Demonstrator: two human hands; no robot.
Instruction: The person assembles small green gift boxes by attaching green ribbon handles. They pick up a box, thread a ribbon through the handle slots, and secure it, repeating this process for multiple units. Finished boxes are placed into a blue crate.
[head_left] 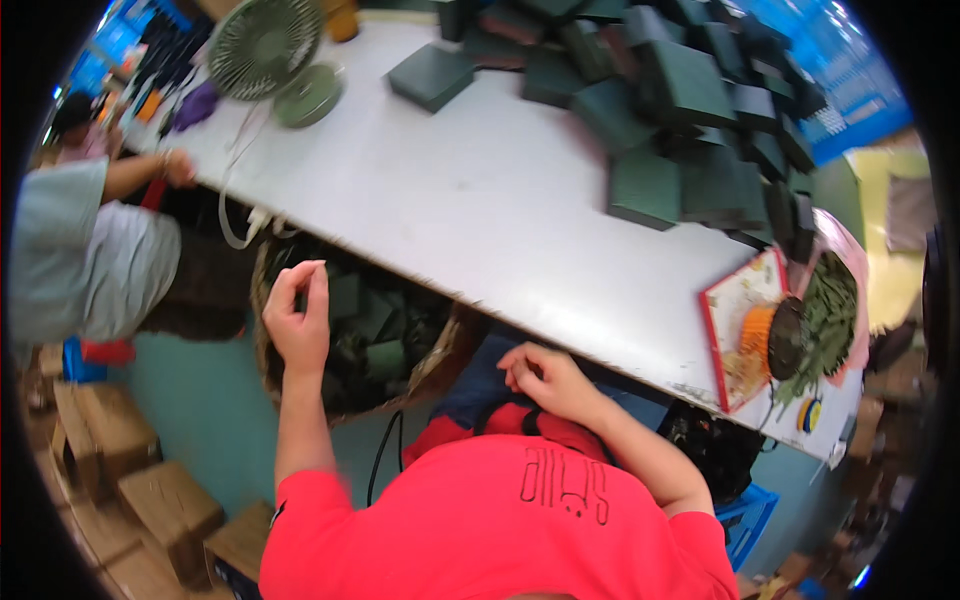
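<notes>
My left hand [300,318] is raised over a large carton [440,350] below the table edge. Its fingers and thumb are pinched together, and whatever they may hold is too small to make out. Dark green boxes and other dark pieces lie inside that carton. Close to my lap, beside the table's front edge, my right hand [552,382] hangs with loosely bent fingers, slightly apart and holding nothing visible. A big pile of dark green boxes [645,188] covers the far right of the white table [430,200], and one box [432,77] lies left of the pile.
A green fan [268,50] stands at the far left of the table. At the right are a red-edged tray [712,340], an orange-and-black round thing [772,338] and a pink bag [850,240] of green pieces. Another person [90,250] is at left; cardboard boxes [105,425] stand on the floor.
</notes>
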